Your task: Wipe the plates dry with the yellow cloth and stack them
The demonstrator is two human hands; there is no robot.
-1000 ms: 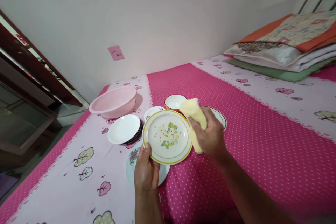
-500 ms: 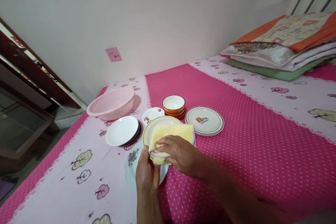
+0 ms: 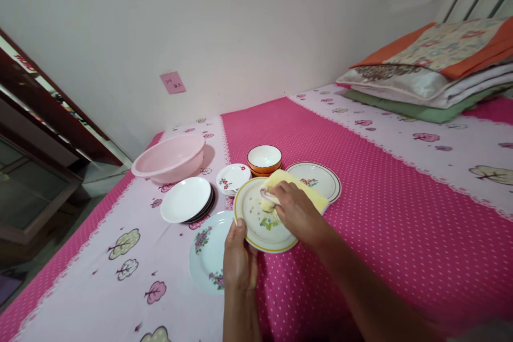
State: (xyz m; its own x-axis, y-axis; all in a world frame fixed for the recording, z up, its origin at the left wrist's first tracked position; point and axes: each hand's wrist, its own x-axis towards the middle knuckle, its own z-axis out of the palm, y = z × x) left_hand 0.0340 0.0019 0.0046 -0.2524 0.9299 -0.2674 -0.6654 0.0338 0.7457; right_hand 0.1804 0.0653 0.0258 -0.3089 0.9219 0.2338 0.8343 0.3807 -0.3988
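A white plate with a yellow rim (image 3: pixel 256 224) and a green flower print is tilted up in my left hand (image 3: pixel 239 256). The thumb lies on its near left rim and the fingers go underneath. My right hand (image 3: pixel 294 208) is closed on a folded yellow cloth (image 3: pixel 308 189) with a purple edge, pressed against the plate's upper right part. Below the held plate, to the left, a pale plate with purple flowers (image 3: pixel 208 259) lies on the bedspread. Behind the cloth, a white plate with a red print (image 3: pixel 326 176) is partly covered.
A pink basin (image 3: pixel 172 160) stands at the back left, with a stack of white plates (image 3: pixel 186 200) before it. Small flowered plates (image 3: pixel 232 176) and orange bowls (image 3: pixel 264 160) sit behind the held plate. Folded bedding (image 3: pixel 433 75) is piled at the right, by the wall (image 3: pixel 256 26).
Both hands have moved right with the plate and cloth. The cloth has slid off most of the plate's face towards its upper right, uncovering the print. More of the purple-flowered plate shows.
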